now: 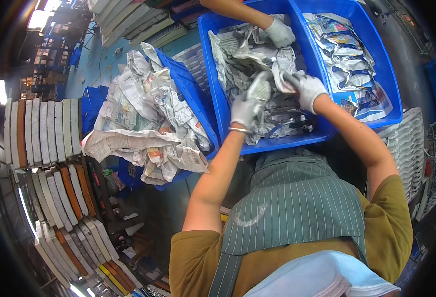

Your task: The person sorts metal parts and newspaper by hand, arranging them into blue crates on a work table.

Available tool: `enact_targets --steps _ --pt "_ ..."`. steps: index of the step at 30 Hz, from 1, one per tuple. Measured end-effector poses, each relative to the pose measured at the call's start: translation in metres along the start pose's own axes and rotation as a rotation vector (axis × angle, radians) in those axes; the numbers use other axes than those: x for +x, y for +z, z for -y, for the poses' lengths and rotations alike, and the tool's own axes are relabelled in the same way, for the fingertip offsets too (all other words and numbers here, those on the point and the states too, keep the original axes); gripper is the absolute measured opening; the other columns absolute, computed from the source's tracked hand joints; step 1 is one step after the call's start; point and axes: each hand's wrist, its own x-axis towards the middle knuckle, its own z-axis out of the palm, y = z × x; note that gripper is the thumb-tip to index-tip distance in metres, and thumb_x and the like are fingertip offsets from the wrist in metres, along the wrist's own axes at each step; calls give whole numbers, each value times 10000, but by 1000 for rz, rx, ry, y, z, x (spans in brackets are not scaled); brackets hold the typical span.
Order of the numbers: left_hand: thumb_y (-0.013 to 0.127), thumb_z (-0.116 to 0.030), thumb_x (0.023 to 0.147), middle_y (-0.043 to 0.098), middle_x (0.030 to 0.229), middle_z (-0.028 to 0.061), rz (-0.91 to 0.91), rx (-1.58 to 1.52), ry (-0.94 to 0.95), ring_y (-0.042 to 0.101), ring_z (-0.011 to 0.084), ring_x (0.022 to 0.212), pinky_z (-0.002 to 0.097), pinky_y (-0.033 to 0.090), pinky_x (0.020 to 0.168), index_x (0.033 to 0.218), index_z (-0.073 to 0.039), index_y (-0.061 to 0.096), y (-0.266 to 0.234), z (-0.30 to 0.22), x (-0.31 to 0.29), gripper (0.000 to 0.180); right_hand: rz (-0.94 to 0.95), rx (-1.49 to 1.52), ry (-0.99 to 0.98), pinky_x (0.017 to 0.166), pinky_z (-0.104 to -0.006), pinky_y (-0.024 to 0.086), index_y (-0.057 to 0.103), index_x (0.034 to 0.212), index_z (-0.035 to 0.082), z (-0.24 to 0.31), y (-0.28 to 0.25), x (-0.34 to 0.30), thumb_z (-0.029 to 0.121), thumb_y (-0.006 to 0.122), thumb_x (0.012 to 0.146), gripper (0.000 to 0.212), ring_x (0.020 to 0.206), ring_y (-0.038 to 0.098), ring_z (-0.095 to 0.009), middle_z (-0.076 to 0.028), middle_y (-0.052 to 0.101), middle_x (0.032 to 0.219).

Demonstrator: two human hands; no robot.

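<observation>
newspaper [283, 67] handled in a blue bin [277, 146], one o'clock
it is pinched by the right hand [309, 90], grip closed; left hand [249, 101], eight o'clock of it, grip cannot be told.

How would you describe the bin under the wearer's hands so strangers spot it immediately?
Start at the striped apron; just beyond it, a blue left bin and blue right bin stand side by side. Choose the left, beneath the person's left hand and right hand. Its neighbour holds dark parts; this one, crumpled newspaper.
</observation>
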Motion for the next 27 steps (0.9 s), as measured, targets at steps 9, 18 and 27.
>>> enact_targets --steps 9,18,27 --pt "556 -250 655 549 1021 174 198 1154 575 535 307 958 371 448 837 891 -91 681 71 -12 -4 311 432 -215 -199 901 -418 442 394 1320 144 3 29 -12 317 621 723 662 1103 530 -310 -172 462 1288" --pt "517 -463 797 549 1094 142 463 1301 575 551 306 989 414 466 806 1066 -158 626 85 29 1 421 -109 140 -180 841 -407 466 509 1215 85 20 -25 18 383 624 765 552 916 602 -345 -222 617 998" --pt "510 -310 813 558 1007 81 653 1468 827 555 239 934 355 445 736 1020 -251 651 65 32 13 257 -398 535 116 698 -400 484 515 1204 59 4 48 159 267 653 769 501 854 623 -300 -193 620 1010"
